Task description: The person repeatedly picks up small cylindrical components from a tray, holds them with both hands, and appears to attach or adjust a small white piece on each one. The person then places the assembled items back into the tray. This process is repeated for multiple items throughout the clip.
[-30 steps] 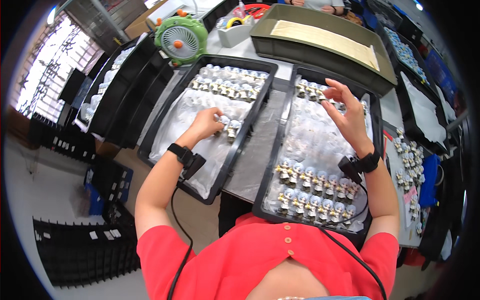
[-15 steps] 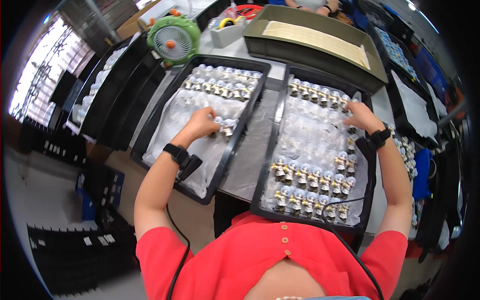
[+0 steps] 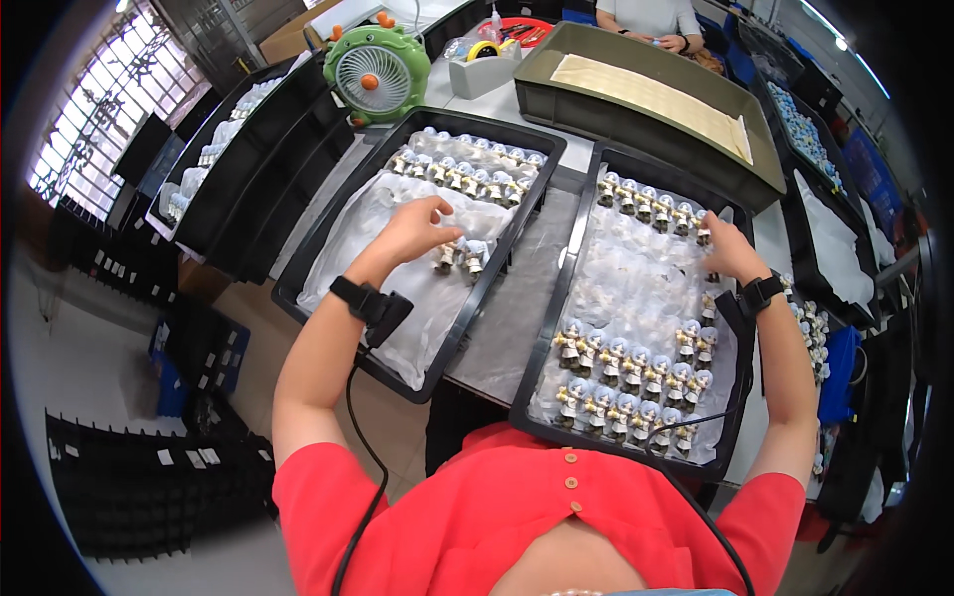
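Note:
My left hand [image 3: 421, 230] hovers over the left black tray [image 3: 455, 343], its thumb and fingers apart. Just below its fingertips, two small figurines [image 3: 475, 260] with pale blue hair and white-gold clothing stand side by side on the plastic lining. Over the far right part of the right black tray [image 3: 532, 382], my right hand [image 3: 733, 252] has thumb and index finger spread. Its index fingertip is beside the end figurine [image 3: 703, 228] of the back row; whether it touches is unclear. More figurines [image 3: 636, 368] fill two near rows there. My palm partly hides figurines along the right side.
Behind the trays stand a green fan [image 3: 376, 77], a tape dispenser [image 3: 484, 72] and an olive bin [image 3: 646, 119]. Stacked black trays [image 3: 260, 164] rise at the left. More trays [image 3: 830, 223] line the right. Across the table sits another person [image 3: 651, 18]. Cables hang from both my wrist straps.
My left hand has lifted off the two figurines, leaving them standing in the left tray. My right hand stays by the back row's end. The whole view has shifted slightly.

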Demonstrator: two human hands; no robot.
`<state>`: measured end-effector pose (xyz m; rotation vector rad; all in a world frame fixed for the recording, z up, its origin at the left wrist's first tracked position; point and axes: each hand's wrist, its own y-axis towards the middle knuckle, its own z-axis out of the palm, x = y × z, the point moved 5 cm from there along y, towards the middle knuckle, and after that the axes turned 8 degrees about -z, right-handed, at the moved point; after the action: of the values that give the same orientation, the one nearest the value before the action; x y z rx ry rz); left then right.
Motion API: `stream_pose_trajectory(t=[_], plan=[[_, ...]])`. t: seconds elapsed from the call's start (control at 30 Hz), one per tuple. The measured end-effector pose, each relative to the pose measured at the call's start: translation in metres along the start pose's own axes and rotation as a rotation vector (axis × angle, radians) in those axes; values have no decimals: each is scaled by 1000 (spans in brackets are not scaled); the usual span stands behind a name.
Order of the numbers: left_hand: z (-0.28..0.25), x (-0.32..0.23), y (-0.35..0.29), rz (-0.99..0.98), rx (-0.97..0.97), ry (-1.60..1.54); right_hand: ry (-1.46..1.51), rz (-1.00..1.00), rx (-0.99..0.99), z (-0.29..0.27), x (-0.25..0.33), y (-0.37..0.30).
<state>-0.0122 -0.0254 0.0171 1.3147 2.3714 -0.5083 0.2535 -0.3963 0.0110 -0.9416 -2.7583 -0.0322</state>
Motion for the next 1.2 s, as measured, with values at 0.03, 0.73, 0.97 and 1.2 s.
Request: stream_pose_trajectory(t=[0.03, 0.73, 0.97, 1.2], plan=[[-6, -5, -3, 1, 5, -55, 36, -46, -44, -9, 11, 0], [64, -156, -71, 223, 374, -1119, 969, -569, -402, -14, 179, -37], [73, -145, -61, 182, 485, -1291, 912, -621, -378, -10, 173, -33], [78, -138, -57, 102, 548, -1460, 813, -622, -318, -4, 168, -31]])
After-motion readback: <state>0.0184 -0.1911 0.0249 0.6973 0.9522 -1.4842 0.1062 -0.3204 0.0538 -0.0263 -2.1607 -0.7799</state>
